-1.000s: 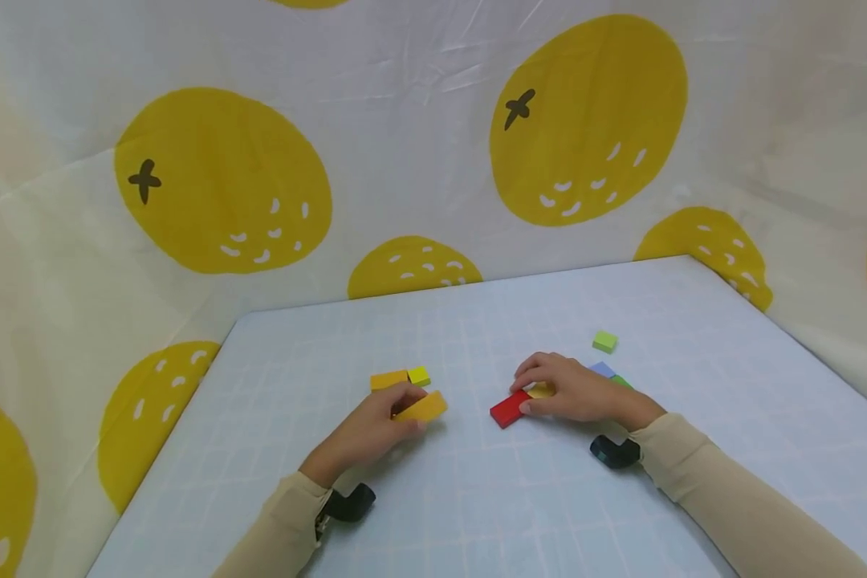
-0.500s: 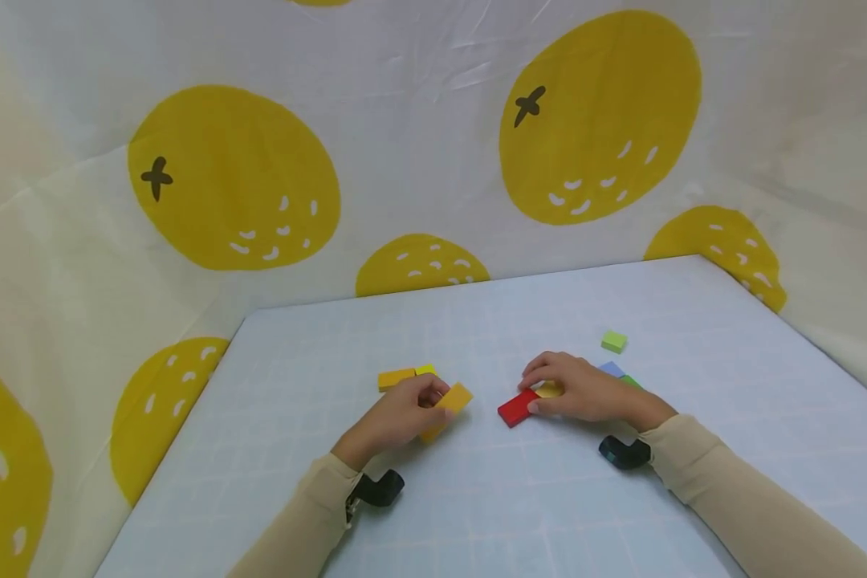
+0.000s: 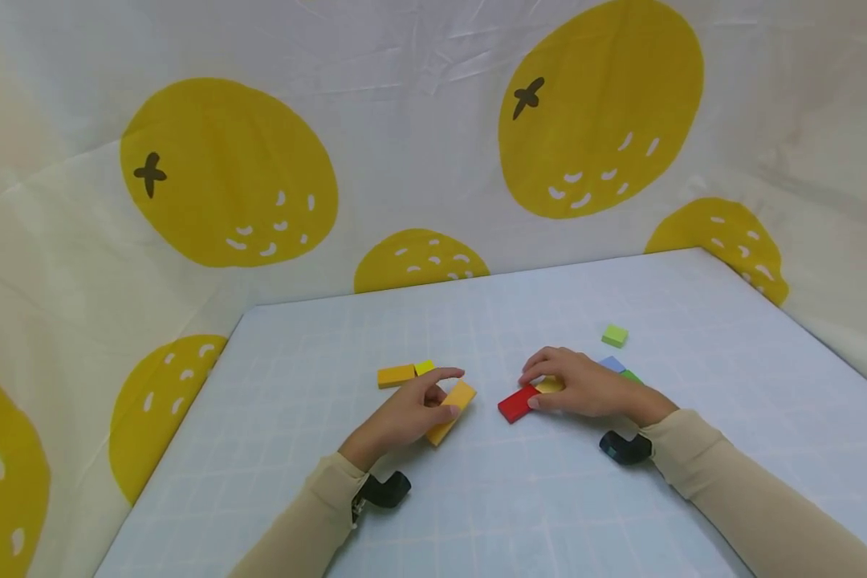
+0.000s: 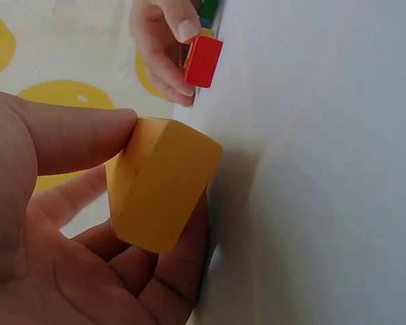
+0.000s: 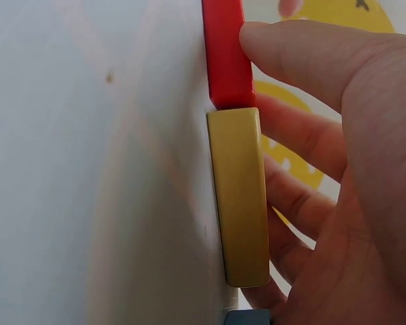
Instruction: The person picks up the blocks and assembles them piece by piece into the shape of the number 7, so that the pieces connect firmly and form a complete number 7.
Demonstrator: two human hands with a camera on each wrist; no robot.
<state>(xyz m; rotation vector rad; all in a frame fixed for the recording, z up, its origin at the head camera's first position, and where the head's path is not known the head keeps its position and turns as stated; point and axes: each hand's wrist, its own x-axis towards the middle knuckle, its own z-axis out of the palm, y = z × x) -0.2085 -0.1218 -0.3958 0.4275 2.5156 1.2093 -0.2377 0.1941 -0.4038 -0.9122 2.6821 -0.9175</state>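
My left hand (image 3: 403,413) pinches a yellow-orange wooden block (image 3: 453,413) between thumb and fingers, its index finger stretched out past the block. In the left wrist view the block (image 4: 164,186) is tilted close to the table, one end toward the camera. My right hand (image 3: 585,387) grips a flat red block (image 3: 518,404) lying on the table, thumb on its near side and fingers at the far side. A pale yellow block (image 3: 549,385) sits end to end with the red one, partly under that hand; the right wrist view shows this row, with the red block (image 5: 229,54) in front.
Behind my left hand lie an orange block (image 3: 396,376) and a small yellow block (image 3: 424,368). Past my right hand a blue block (image 3: 612,364) and a green block (image 3: 630,376) continue the row, partly hidden. A light green block (image 3: 614,335) lies farther back.
My left hand has moved right toward the red block, and its block has turned to point away from me. Its index finger has straightened. My right hand stays on the red block.
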